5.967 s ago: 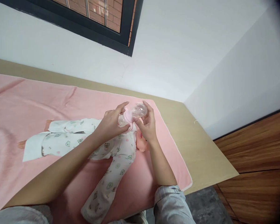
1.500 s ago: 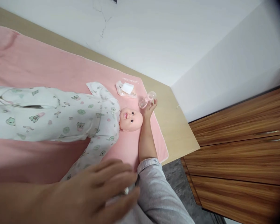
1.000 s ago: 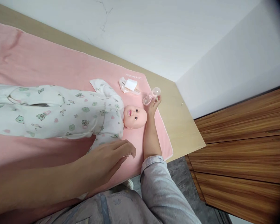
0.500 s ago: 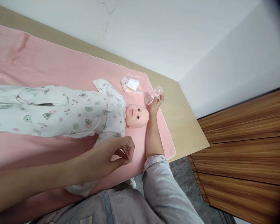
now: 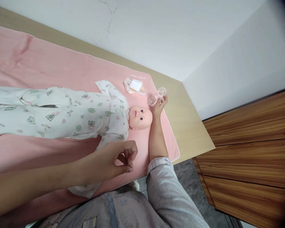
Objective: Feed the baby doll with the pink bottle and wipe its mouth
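Note:
A baby doll [image 5: 140, 117] in a white printed sleepsuit [image 5: 68, 112] lies on a pink blanket [image 5: 61, 69], head to the right. My right hand [image 5: 159, 106] reaches past the doll's head and grips a clear baby bottle with a pink ring [image 5: 157, 96] at the blanket's far right corner. My left hand [image 5: 116, 160] hovers over the blanket's near edge beside the doll's near sleeve, fingers curled in with thumb against fingertips; I cannot make out whether anything is in them.
A small clear packet with a white pad [image 5: 135, 86] lies on the blanket beyond the doll's head. The blanket covers a light wooden table [image 5: 192, 133] set against a white wall. A wooden cabinet [image 5: 251, 152] stands to the right.
My left hand has come up from my lap and curled its fingers into a pinch near the doll's sleeve. My right hand has kept hold of the bottle near the blanket's corner.

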A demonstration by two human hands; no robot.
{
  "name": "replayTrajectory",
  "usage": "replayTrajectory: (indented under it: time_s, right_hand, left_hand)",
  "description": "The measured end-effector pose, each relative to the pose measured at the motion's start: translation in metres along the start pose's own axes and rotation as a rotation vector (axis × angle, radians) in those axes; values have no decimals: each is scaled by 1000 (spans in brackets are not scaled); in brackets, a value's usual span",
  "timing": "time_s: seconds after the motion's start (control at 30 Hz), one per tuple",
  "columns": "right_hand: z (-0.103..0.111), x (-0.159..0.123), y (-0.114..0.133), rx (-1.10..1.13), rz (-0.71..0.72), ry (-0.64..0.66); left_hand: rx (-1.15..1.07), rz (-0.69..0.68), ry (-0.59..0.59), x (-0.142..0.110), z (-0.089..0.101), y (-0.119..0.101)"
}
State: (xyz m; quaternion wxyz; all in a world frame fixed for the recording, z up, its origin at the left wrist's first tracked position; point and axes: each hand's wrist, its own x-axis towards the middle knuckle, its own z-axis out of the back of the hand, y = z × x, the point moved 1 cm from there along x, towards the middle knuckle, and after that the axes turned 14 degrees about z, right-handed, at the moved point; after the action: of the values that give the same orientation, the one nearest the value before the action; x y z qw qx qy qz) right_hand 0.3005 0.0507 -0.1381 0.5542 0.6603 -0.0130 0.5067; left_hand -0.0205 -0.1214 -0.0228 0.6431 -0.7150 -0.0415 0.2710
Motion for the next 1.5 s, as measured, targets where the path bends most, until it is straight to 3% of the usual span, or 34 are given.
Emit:
replayTrajectory:
  time_s: [0.17,0.5,0.67,0.83,1.07,1.3,1.5]
  right_hand:
    - [-1,0,-3,16,9,-1]
    - [-2,0,-11,23,39,3]
    - [-2,1,-14,34,38,-12]
    - [-1,2,-12,45,44,-27]
    - [-3,6,-2,104,70,19]
    - [-4,9,10,102,74,82]
    - [-4,9,11,115,69,79]
  left_hand:
    - [-58,51,21,1,0,0]
    - [-73,3,68,4,0,3]
    - [234,-134,-33,6,2,12]
    - [549,-135,-122,8,-2,24]
    - [744,-209,-66,9,-4,22]
    - [854,-165,-79,10,-7,28]
    - [890,-340,-165,14,-8,37]
